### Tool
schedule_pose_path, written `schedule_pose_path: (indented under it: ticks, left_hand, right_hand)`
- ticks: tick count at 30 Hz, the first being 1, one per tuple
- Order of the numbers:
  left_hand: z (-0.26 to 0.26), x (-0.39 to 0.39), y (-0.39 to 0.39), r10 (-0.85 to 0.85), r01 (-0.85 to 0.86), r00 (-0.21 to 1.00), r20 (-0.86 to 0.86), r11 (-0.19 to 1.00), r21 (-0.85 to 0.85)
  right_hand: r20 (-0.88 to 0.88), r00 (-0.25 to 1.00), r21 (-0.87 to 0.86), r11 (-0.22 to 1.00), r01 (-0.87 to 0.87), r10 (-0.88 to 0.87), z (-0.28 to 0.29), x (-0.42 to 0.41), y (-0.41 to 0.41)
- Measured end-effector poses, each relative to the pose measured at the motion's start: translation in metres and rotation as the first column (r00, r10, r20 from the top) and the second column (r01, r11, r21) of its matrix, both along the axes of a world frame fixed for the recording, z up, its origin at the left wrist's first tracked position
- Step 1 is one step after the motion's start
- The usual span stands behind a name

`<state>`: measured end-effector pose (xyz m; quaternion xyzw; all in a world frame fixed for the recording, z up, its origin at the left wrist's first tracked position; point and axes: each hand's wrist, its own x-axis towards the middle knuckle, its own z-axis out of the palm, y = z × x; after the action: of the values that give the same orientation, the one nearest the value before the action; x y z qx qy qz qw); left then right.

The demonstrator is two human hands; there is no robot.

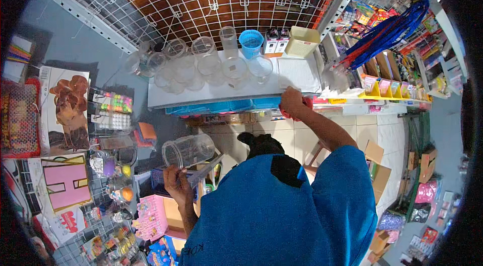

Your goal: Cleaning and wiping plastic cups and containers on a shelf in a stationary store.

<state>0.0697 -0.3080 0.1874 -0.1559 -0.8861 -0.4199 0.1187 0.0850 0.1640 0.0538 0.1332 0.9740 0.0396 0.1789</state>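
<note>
My left hand (pixel 177 185) grips the rim of a clear plastic jar (pixel 194 149), which lies tilted on its side in the air, left of my body. At the front edge of the white shelf (pixel 211 97), my right hand (pixel 292 102) is closed around a red item (pixel 307 103). Fingers cover most of that item, so its kind is unclear. Several more clear containers stand on the shelf, among them a round one (pixel 260 70) and a tall cylinder (pixel 228 39). A white sheet or pad (pixel 298 73) lies just beyond my right hand.
Behind the shelf rises a white wire grid (pixel 241 2). A blue basket (pixel 251 43) and a cream basket (pixel 302 41) stand at the back. Blue bins (pixel 226 105) sit below. Packaged goods (pixel 68 111) hang at left; blue cords (pixel 392 32) hang at right.
</note>
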Motion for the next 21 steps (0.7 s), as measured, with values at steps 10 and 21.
schedule_pose_path:
  ticks: [10,21]
  left_hand:
    - [0.002,-0.002,0.012,-0.022,0.02,0.999,0.043,0.999,0.043]
    - [0.007,-0.006,0.016,-0.017,0.017,0.999,0.038,1.0,-0.001]
  right_hand:
    - [-0.034,0.997,-0.049,0.996,0.068,-0.07,-0.033,0.023,0.042]
    - [-0.067,0.993,-0.036,0.995,0.09,-0.093,-0.022,0.024,0.039]
